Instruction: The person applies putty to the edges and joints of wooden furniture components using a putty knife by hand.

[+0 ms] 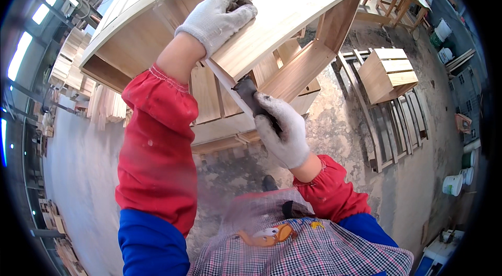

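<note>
My left hand (222, 20), in a white knit glove, lies with curled fingers on the near left end of a pale wooden drawer-like box (293, 12) and grips it there. My right hand (285, 132), in a white glove darkened at the fingers, closes round a dark grey piece of sandpaper (246, 93), which looks folded. The sandpaper is against the lower corner of the box's near end, below my left hand. The box is tilted and its hollow inside faces right. My right palm is partly hidden by the fingers.
A large wooden frame (130, 51) stands behind and left of the box, with more wooden pieces beneath. At the right, a small slatted crate (389, 75) rests on a slatted rack (397, 129). Buckets (454, 184) line the right side; stacked boards (70, 59) stand far left.
</note>
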`<state>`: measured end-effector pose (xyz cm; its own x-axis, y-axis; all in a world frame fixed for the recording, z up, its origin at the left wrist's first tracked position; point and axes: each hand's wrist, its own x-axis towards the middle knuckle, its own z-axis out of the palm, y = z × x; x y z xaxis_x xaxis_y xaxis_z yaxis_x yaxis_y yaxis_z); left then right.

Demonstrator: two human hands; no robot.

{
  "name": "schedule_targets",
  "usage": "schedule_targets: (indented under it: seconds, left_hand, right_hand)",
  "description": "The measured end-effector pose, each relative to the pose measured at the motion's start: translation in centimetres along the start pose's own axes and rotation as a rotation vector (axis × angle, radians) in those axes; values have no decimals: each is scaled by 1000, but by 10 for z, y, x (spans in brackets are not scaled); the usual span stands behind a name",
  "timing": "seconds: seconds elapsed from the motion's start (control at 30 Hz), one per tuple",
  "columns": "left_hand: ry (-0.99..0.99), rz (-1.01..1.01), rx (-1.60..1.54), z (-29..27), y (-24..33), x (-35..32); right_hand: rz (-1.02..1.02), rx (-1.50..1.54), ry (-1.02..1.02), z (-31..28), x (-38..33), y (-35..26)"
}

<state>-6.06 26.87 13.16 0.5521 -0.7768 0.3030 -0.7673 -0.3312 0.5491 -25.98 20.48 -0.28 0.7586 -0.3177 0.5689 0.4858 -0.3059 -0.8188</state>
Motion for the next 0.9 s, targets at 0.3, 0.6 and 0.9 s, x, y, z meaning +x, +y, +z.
schedule_targets:
  seconds: [0.3,0.6,0.9]
  left_hand:
    - [13,-10,-46,1,-2,0]
    - [29,0,-64,0,-6,0]
    - [56,-15,-99,3,-7,0]
  right_hand:
    - [-88,47,42,5,4,5]
    - [-48,-33,29,3,4,-6]
    - [-30,-240,-9,-14,9,-32]
